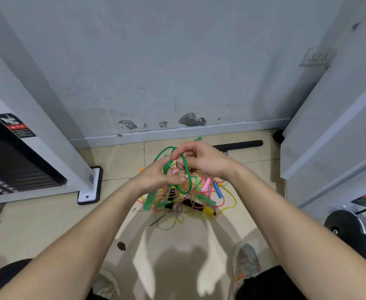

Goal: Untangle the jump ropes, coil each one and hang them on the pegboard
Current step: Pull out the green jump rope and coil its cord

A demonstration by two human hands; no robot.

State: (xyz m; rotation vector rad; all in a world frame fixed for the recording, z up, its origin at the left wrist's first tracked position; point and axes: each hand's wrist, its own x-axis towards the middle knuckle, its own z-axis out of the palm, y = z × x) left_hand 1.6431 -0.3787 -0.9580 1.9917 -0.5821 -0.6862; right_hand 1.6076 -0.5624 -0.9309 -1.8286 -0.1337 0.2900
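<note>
Left hand (156, 176): curled round green rope (186, 167) loops.
Right hand (201, 161): pinches the same rope.
Tangle (190, 200): floor's (36, 224) far edge.
Sticker (15, 125): writing unreadable.

A green rope (186, 168) loops up from the tangled multicoloured rope heap (196, 189) on the floor (47, 215).

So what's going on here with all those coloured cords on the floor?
A person stands over a tangled pile of jump ropes on the tiled floor. The left hand and the right hand each pinch a green rope, holding its loops above the pile, while its lower part runs down into the tangle. Nothing looks coiled yet.
</note>
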